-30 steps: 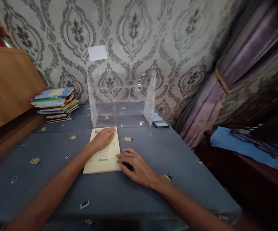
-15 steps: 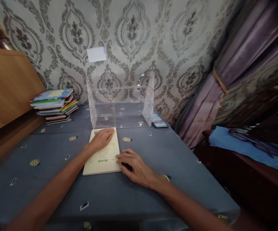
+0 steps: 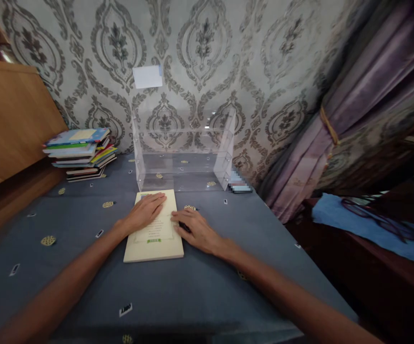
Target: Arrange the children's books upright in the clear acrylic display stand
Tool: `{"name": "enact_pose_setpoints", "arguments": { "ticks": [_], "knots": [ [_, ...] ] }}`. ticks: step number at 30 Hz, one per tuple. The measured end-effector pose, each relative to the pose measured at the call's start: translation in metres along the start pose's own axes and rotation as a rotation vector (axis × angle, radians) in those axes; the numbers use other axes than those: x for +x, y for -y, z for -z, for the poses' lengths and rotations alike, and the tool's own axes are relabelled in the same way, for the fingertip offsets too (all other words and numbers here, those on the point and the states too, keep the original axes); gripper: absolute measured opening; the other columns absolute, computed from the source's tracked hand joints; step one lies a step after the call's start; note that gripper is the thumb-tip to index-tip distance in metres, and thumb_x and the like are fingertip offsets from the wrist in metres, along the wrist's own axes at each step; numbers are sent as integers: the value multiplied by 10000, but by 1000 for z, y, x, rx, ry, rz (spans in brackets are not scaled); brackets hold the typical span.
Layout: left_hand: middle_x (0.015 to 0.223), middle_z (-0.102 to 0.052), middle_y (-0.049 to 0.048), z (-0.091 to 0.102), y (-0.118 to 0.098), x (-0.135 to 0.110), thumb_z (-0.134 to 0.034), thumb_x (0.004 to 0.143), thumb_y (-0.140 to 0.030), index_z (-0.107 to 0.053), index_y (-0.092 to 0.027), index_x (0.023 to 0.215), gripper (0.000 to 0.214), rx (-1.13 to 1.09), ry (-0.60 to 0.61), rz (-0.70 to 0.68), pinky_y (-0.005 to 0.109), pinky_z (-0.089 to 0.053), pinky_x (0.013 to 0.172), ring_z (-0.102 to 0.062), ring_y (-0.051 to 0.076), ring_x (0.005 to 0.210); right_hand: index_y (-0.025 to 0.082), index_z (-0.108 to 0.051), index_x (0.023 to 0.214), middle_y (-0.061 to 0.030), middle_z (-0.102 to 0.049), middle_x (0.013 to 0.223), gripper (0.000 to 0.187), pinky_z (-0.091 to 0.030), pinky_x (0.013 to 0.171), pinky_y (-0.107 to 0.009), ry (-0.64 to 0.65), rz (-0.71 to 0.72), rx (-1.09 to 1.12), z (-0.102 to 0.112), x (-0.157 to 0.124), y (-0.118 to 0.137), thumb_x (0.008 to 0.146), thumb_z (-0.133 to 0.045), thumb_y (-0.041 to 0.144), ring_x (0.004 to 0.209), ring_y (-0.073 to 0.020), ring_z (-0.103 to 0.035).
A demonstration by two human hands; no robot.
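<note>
A cream-coloured book [image 3: 169,246] with small printed text and a green label lies flat on the cloth-covered table [image 3: 207,291]. My left hand [image 3: 147,210] rests flat across its upper part, fingers stretched toward the far edge and covering some of the print. At the book's right edge is my right hand [image 3: 196,231]. Its bent fingertips touch the edge, and the thumb stands apart from them with a dark gap between. Just beyond the book stands a clear acrylic rack [image 3: 224,167] with see-through shelves.
A stack of books [image 3: 81,153] stands at the back left, beside a wooden cabinet [image 3: 13,119]. Behind the rack's right side lies a blurred flat item [image 3: 240,182]. Glasses [image 3: 378,220] rest on a blue cloth [image 3: 335,215] at the right, below a purple curtain [image 3: 310,157].
My right hand has slid away from me along the book's right edge. My left hand has drawn back slightly on the cover. The book looks about the same.
</note>
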State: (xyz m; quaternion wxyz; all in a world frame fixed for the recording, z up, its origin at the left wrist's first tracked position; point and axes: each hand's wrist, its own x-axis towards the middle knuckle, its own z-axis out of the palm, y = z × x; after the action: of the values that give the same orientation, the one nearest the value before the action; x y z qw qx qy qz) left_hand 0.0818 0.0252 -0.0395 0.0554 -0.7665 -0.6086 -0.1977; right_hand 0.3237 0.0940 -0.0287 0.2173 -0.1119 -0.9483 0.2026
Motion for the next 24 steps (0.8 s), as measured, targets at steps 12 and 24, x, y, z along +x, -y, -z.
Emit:
{"name": "enact_pose_setpoints", "arguments": {
  "ticks": [12,24],
  "knots": [
    [1376,-636,92,5,14,-22,-374,1014,-309,-602,-198,1322,398,-10,-83,97,472,-431,1122,-570,231,1284,188,-629,1243,-118,-653,1308,289,-435,1012,-408,-47,-204,-131,-17,68,-44,964,-558,217,1208,-262,-582],
    [1345,-652,110,7,5,-19,-386,999,-286,-626,-181,1285,389,-5,-108,143,471,-439,1117,-587,239,1264,161,-634,1222,-128,-679,1260,284,-438,1032,-434,-57,-154,-122,-19,67,-51,958,-539,207,1176,-268,-592]
  ]
}}
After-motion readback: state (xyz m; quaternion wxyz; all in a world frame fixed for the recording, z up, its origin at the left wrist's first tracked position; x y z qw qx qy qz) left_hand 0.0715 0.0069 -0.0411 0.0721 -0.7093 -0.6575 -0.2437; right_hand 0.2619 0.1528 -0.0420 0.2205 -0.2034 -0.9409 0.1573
